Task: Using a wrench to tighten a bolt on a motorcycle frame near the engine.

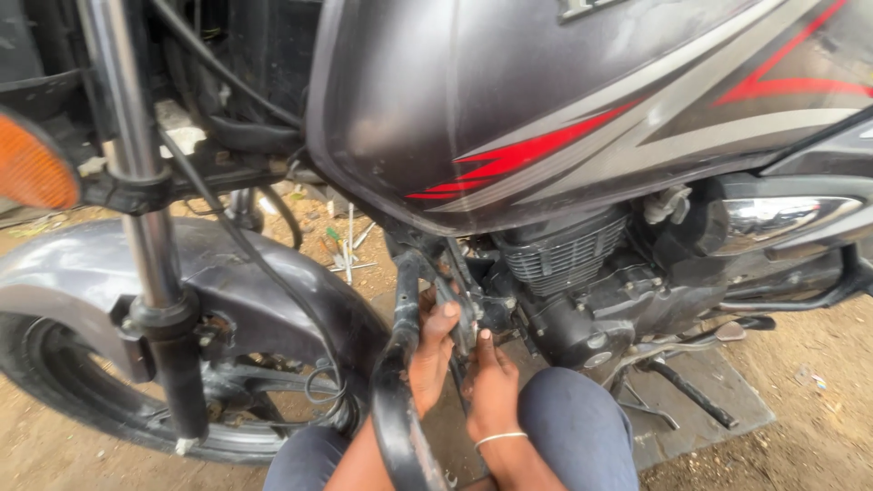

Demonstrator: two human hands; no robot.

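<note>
A grey motorcycle with red stripes on its fuel tank point(546, 100) stands in front of me. Both hands reach in under the tank, just ahead of the finned engine point(564, 264). My left hand point(432, 359) grips the black frame tube point(400, 364) by the engine front. My right hand point(493, 386), with a thin bangle on its wrist, presses its thumb against a part at the engine's front. What the fingers hold is hidden.
The front wheel and grey mudguard point(209, 273) are at left with the chrome fork leg point(136, 182) and an orange reflector point(32, 168). Small tools point(346, 250) lie on the dirt behind. A kick lever and footrest point(691, 391) stick out at right. My knees are below.
</note>
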